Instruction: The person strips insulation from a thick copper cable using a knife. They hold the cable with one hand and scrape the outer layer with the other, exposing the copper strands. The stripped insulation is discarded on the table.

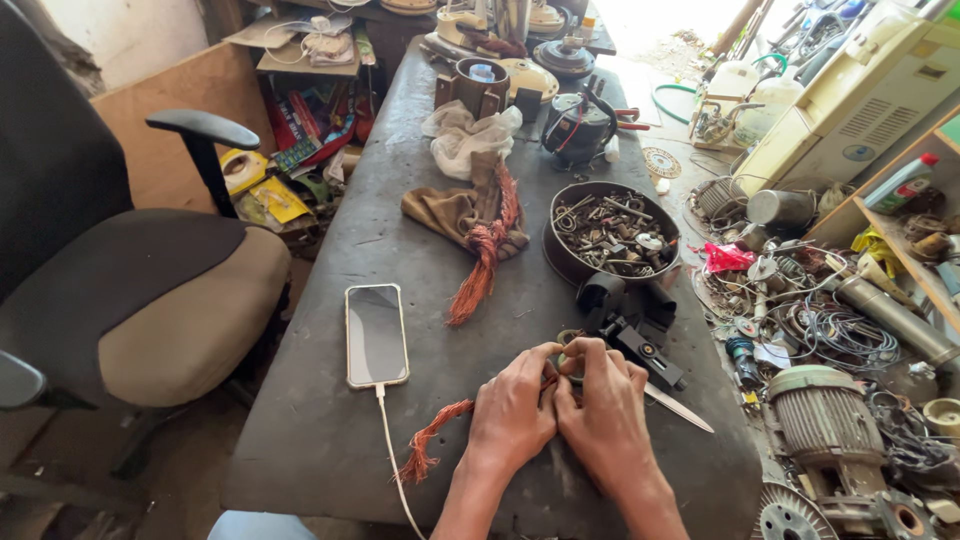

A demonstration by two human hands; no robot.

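A smartphone lies flat on the dark surface, its rectangular screen dark and reflective inside a pale gold rim, a white cable plugged into its near end. Left of the surface, yellow and red printed packages lie heaped on the floor. At far right a plastic bottle with a red cap and green label lies on a wooden shelf.

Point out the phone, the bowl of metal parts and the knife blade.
phone [376,334], head view, middle of the dark screen
bowl of metal parts [558,262], head view, left outer wall
knife blade [680,408], head view, middle of the bare blade
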